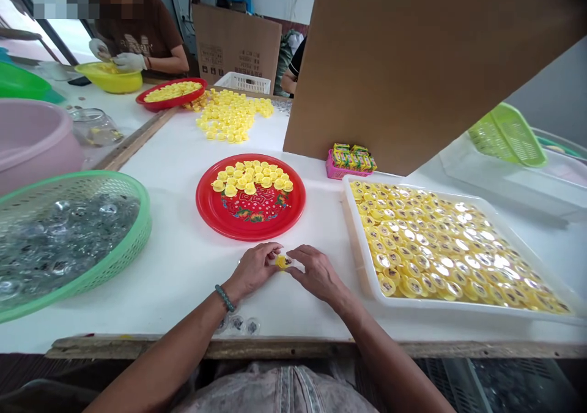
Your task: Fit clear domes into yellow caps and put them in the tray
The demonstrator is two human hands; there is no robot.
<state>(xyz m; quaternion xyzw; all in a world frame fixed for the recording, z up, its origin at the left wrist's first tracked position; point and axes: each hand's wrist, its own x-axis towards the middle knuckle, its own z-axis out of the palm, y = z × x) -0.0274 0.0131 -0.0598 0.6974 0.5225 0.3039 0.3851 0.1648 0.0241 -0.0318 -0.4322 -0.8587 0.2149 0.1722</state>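
My left hand [257, 266], with a beaded bracelet at its wrist, pinches a small round yellow piece [282, 261] bearing a dark mark. From the other side my right hand [316, 269] closes its thumb and fingers around the same piece. Just beyond them lies a red plate [251, 232] with a printed pattern, and yellow cup-like pieces [250, 188] cover its far half. To the right a white tray [355, 241] is filled with rows of yellow pieces under clear, shiny tops. A few clear round caps [236, 323] rest near the table edge by my left forearm.
A green basket [142, 217] of clear caps stands left, beside a pink basin [41, 131]. Brown cardboard [389, 64] rises behind a pink basket [342, 172] of small packets. Loose yellow pieces [227, 113] lie farther back. A gloved co-worker [156, 33] handles a yellow bowl [114, 82].
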